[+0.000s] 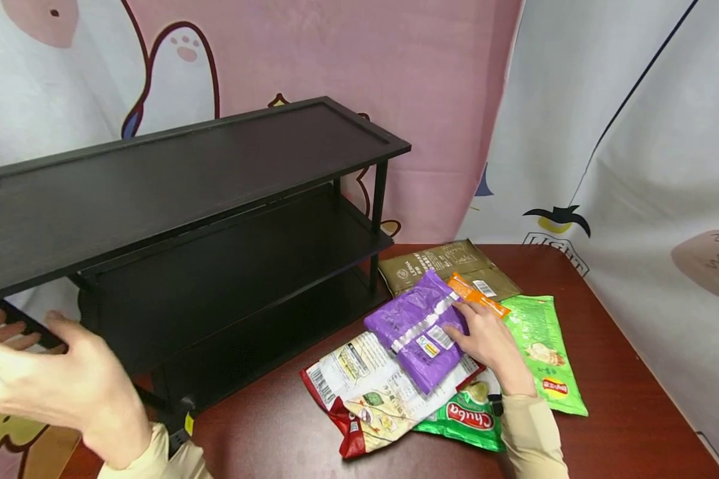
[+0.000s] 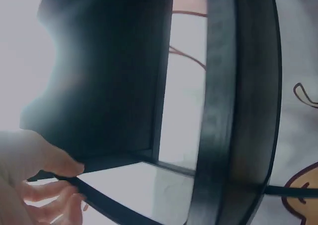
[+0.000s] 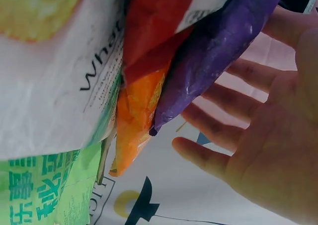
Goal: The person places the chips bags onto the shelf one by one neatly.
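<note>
A purple snack bag (image 1: pixel 416 326) with a silver band lies on a white and red chip bag (image 1: pixel 365 372). My right hand (image 1: pixel 488 336) is over its right side, thumb near the barcode label. The right wrist view shows the fingers (image 3: pixel 213 155) nearly straight and spread beside the purple bag (image 3: pixel 213 61); contact is hard to tell. At the left end of the black shelf (image 1: pixel 186 179), my left hand (image 1: pixel 66 379) is raised with fingers apart. The left wrist view has that hand's thumb and bent fingers (image 2: pixel 49 195) beside a black rail (image 2: pixel 109 205), without a visible grip.
Around the purple bag lie a green Chuba bag (image 1: pixel 470 416), a light green chip bag (image 1: pixel 545 352), an orange packet (image 1: pixel 476 293) and a brown-gold bag (image 1: pixel 449 263). They rest on the reddish-brown table (image 1: pixel 623 379). Printed cloth (image 1: pixel 443 120) hangs behind.
</note>
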Available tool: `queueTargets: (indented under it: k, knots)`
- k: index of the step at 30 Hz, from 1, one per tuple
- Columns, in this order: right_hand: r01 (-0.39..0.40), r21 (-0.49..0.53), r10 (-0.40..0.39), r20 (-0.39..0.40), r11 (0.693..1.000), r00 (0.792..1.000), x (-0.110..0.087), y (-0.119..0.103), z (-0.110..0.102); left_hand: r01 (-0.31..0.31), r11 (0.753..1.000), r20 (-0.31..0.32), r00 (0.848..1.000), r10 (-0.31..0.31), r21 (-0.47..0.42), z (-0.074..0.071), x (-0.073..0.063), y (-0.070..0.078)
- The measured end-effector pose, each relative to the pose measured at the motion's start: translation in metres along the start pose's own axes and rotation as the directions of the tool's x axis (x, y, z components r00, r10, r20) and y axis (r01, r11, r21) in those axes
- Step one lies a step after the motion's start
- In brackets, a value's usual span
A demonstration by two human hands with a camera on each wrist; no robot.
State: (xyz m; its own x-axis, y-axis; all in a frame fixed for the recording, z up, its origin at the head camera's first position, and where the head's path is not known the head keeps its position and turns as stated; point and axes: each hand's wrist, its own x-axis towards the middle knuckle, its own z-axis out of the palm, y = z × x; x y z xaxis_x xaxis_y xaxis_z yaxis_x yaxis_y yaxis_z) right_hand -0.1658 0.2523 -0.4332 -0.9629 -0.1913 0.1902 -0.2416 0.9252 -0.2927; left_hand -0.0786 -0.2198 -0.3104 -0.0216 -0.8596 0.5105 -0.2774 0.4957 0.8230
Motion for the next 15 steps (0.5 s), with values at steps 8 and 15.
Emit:
queueTargets:
  k: [8,15]
  knots:
    - [-0.102,-0.014,0.103,0.063,0.995,0.993,0.001,0.004,-0.002,-0.054,0.998,-0.031,0.998,0.055,0.017,0.002,0.012,-0.010]
    - [-0.190,0.005,0.189,0.088,0.982,0.978,0.003,0.005,-0.006,-0.138,0.990,-0.054,0.989,0.139,0.021,0.006,0.014,-0.013]
